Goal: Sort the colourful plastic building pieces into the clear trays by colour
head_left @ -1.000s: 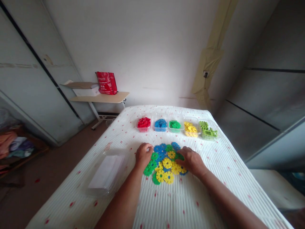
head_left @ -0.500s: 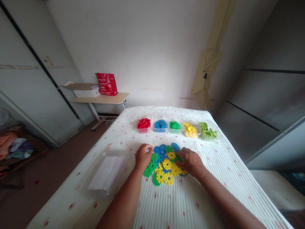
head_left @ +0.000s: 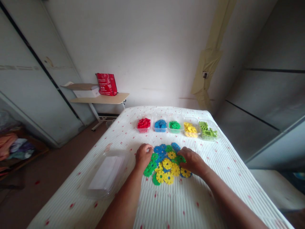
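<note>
Your L hand (head_left: 144, 156) & R hand (head_left: 192, 160) curl by the discs (head_left: 167, 164), can't tell if gripping; they look light, stiff, prob. slick, so pinch 'em edge-on.

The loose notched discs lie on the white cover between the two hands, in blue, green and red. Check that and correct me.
The red is wrong: the head view shows blue, green and yellow loose notched discs on the white cover between the left hand and the right hand.
</note>
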`<state>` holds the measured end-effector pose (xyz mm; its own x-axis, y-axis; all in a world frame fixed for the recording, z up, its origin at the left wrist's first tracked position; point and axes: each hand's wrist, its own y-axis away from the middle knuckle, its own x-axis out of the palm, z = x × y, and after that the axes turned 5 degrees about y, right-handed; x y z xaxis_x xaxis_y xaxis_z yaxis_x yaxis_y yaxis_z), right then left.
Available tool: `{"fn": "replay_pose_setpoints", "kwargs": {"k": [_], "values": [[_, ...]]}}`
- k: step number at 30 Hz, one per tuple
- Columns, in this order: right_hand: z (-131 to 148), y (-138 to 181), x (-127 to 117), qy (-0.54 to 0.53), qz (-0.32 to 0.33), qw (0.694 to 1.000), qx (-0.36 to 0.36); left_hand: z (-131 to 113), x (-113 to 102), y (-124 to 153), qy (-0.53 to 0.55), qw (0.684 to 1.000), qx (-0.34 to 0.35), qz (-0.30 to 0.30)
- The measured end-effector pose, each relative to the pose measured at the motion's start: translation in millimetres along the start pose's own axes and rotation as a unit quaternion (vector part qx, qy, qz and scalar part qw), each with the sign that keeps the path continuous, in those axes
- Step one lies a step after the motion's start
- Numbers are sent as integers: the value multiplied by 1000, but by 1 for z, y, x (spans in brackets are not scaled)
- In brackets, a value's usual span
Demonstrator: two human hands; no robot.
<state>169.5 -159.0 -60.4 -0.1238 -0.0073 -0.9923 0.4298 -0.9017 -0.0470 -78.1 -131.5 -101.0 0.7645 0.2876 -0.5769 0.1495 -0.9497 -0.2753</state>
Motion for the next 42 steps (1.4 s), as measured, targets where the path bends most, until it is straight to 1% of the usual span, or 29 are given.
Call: {"fn": "replay_pose_setpoints", "kwargs": {"k": [6,10,12,14,17,19,21,23,25,27,32,35,42], "values": [[-4,-1,3,2,5,1000,-9,0,-1,1,1,1000,-1,-2],[-3,-3,4,-25,1,1000,-8,0,0,1,0,1000,0,-4],[-6,-3,2,-55,-10,998,-8,0,0,1,0,1000,-1,-7],[-15,-1,-3,-111,-39,993,-3,0,0,1,-1,1000,-3,-9],[-34,4,-16,-185,-119,976,16,0,0,1,1,1000,-6,-10],[-46,8,-22,-201,-165,965,35,0,0,1,1,1000,-6,-8],[-52,12,-24,-197,-178,963,46,0,0,1,1,1000,-6,-7],[-50,14,-24,-180,-146,972,45,1,1,0,1,1000,-5,-6],[-42,13,-23,-142,-87,985,52,2,1,0,1,1000,-3,-5],[-31,12,-22,-86,-32,993,74,3,1,-1,2,1000,0,-5],[-6,11,-21,53,41,990,126,5,2,-1,5,1000,3,-7],[3,12,-18,100,65,984,132,5,3,0,6,1000,3,-9],[6,10,-15,140,68,982,108,3,2,0,5,1000,1,-11]]}}
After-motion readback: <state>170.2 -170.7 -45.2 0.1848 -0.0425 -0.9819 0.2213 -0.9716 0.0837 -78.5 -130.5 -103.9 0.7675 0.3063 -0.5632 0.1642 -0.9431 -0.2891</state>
